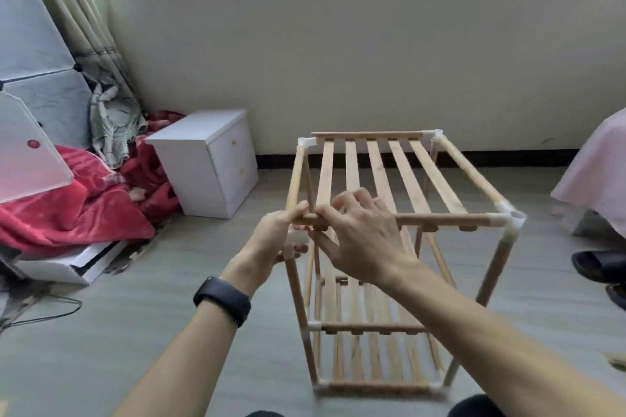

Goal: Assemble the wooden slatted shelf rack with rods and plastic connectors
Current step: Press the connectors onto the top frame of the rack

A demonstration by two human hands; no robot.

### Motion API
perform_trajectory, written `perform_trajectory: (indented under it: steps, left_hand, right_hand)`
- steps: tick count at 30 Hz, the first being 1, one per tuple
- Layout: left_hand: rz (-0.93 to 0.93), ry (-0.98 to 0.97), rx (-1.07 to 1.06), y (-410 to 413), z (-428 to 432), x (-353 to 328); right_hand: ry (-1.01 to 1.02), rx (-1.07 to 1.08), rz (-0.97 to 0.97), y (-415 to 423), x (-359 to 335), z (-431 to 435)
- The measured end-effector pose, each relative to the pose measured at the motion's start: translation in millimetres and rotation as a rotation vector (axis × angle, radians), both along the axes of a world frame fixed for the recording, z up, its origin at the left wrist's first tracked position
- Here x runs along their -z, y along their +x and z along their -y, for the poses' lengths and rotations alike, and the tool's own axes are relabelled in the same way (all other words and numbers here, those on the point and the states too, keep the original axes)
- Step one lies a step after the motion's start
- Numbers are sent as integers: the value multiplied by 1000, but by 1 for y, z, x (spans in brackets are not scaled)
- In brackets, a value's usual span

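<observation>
The left hand [271, 242] curls around the near-left corner of the rack [382, 173], probably over a connector [297, 241]. The right hand [364, 240] pinches the top front rod [440, 220]

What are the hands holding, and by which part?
Both hold the rack at its near-left top corner: left hand grips the corner connector, right hand pinches the front rail's left end.

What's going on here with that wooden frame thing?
A person is putting together a wooden slatted rack standing on the floor. Both hands work at its near-left top corner: the left hand grips the rack there, while the right hand holds the front top rail. White plastic connectors already join the other visible corners.
</observation>
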State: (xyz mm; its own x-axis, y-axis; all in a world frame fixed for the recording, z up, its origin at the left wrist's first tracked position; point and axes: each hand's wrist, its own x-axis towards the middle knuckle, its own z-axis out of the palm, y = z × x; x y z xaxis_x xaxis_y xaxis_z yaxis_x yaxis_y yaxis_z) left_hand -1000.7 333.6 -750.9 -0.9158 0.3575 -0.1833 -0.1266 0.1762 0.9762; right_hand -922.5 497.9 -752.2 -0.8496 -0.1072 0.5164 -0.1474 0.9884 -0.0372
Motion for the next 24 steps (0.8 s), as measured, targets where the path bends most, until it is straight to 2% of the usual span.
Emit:
perform_trajectory:
  steps: [3, 8, 14, 24]
  left_hand:
    - [-65, 0, -193, 14, -16, 14]
    - [34, 82, -345, 8, -14, 8]
    - [78, 123, -324, 10, -22, 5]
    - [47, 29, -316, 12, -23, 7]
  right_hand:
    - [45, -22, -71, 6, 5, -14]
    - [36, -42, -195, 16, 12, -33]
    - [30, -32, -127, 21, 16, -33]
    - [44, -47, -106, 20, 19, -18]
